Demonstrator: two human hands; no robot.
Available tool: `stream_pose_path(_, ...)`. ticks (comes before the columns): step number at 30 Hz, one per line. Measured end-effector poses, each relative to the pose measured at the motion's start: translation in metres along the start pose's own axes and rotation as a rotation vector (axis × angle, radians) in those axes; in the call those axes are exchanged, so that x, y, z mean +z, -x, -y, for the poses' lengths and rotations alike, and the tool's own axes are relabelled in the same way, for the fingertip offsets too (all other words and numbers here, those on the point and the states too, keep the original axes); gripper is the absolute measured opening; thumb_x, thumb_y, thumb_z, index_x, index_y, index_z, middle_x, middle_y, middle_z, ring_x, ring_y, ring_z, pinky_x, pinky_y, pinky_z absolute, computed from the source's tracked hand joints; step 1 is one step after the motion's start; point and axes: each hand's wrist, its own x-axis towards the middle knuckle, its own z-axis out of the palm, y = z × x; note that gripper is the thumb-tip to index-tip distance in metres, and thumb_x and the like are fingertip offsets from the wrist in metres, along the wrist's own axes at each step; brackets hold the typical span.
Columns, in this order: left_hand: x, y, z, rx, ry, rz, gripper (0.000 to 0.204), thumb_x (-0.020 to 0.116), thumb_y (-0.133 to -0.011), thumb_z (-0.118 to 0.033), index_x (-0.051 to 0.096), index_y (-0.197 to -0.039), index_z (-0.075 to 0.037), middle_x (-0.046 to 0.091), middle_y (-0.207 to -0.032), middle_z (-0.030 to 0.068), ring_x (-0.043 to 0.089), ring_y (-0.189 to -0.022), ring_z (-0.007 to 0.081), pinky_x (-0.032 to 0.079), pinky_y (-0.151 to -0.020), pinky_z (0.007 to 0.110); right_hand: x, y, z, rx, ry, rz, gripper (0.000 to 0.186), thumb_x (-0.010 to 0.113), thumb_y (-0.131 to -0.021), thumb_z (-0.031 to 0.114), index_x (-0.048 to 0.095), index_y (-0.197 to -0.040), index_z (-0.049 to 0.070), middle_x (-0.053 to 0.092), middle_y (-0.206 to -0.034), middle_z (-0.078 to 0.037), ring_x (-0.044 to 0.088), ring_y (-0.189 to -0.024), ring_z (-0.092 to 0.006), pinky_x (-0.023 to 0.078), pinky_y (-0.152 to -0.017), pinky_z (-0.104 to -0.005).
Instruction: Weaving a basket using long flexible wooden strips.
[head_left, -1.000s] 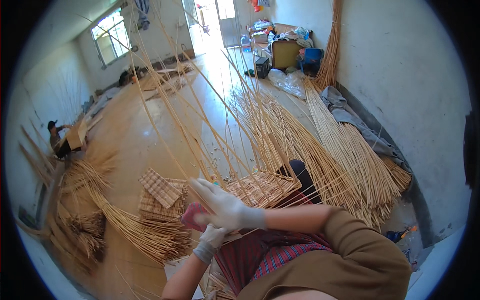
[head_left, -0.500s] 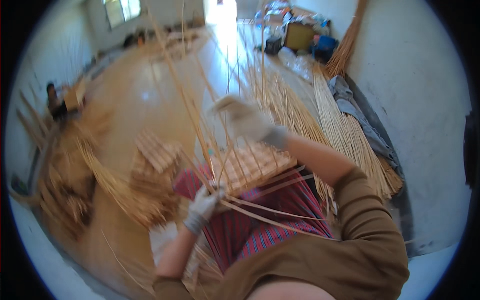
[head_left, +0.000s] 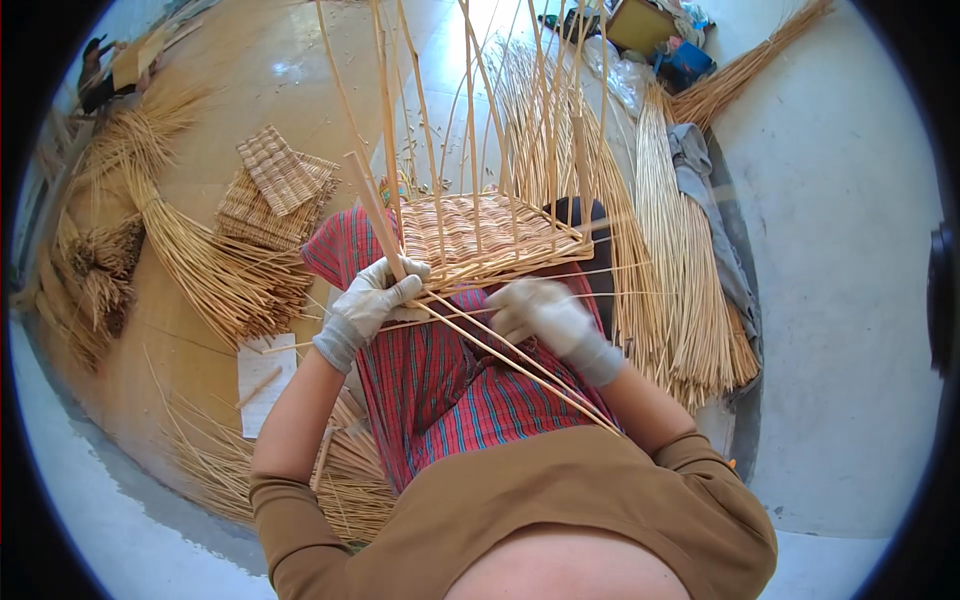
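A half-woven wicker basket (head_left: 487, 228) rests across my lap, its flat woven base ringed by tall upright rods. My left hand (head_left: 375, 300), in a pale work glove, is closed on the basket's near left corner, beside a thick corner stake (head_left: 374, 215). From under those fingers, long weaving rods (head_left: 510, 352) slant down to the right over the red striped cloth (head_left: 480, 425) on my lap. My gloved right hand (head_left: 548, 318) hovers just below the basket's near edge, close to the rods. Motion smears its fingers, so what they hold, if anything, is unclear.
Woven panels (head_left: 277, 190) lie stacked on the floor to the left, beside a tied bundle of rods (head_left: 210, 260). Long rod bundles (head_left: 690, 310) and a grey cloth (head_left: 705, 190) line the right wall. More loose rods (head_left: 330, 490) lie near my left elbow.
My right hand has come down from above the basket to its near edge. My left hand stays at the corner. The view has tilted downward.
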Motion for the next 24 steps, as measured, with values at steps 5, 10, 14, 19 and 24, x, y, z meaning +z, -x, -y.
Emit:
stream_pose_path(5,0.005,0.000,-0.014,-0.056,0.033,0.057,0.027,0.070,-0.098,-0.015,0.063,-0.121,-0.003,0.063,-0.108,0.0065,0.068,-0.102,0.0186,0.068,-0.083,0.036,0.048,-0.022,-0.003,-0.426,-0.035,-0.144,0.033,0.055,-0.106,0.007,0.051,-0.138,0.005,0.068,-0.107,-0.007,0.064,-0.093,-0.0123,0.054,-0.085,-0.0271)
stream_pose_path(10,-0.003,-0.002,-0.012,-0.061,0.039,0.062,0.027,0.069,-0.098,-0.015,0.061,-0.122,-0.004,0.063,-0.112,0.0062,0.068,-0.102,0.0189,0.068,-0.082,0.036,0.031,-0.038,0.029,-0.704,0.430,-0.217,0.022,0.054,-0.104,0.000,0.059,-0.125,0.001,0.069,-0.105,-0.006,0.066,-0.098,-0.0113,0.054,-0.089,-0.0276)
stream_pose_path(14,0.005,-0.002,-0.012,-0.027,0.002,0.041,0.028,0.069,-0.100,-0.020,0.062,-0.121,-0.003,0.064,-0.105,0.0058,0.069,-0.097,0.0170,0.068,-0.080,0.034,0.040,-0.075,0.094,-0.730,0.617,-0.063,0.036,0.059,-0.098,0.005,0.062,-0.135,0.005,0.065,-0.124,-0.013,0.061,-0.121,-0.0246,0.047,-0.106,-0.0364)
stream_pose_path(19,0.012,-0.001,-0.004,-0.011,0.028,0.009,0.030,0.069,-0.099,-0.024,0.063,-0.120,-0.003,0.066,-0.112,0.0063,0.069,-0.098,0.0171,0.068,-0.078,0.034,0.058,-0.099,0.122,-0.725,0.932,-0.095,0.038,0.067,-0.091,0.008,0.072,-0.128,0.019,0.069,-0.104,-0.012,0.065,-0.104,-0.0275,0.054,-0.092,-0.0378)
stream_pose_path(24,-0.008,-0.008,0.023,0.356,-0.384,0.076,0.030,0.071,-0.097,-0.015,0.063,-0.123,-0.003,0.067,-0.115,0.0078,0.070,-0.098,0.0189,0.067,-0.076,0.036,0.122,-0.091,0.109,-1.200,1.217,-0.026,0.074,0.069,-0.079,0.008,0.051,-0.150,0.024,0.068,-0.106,-0.015,0.065,-0.107,-0.0327,0.048,-0.101,-0.0508)
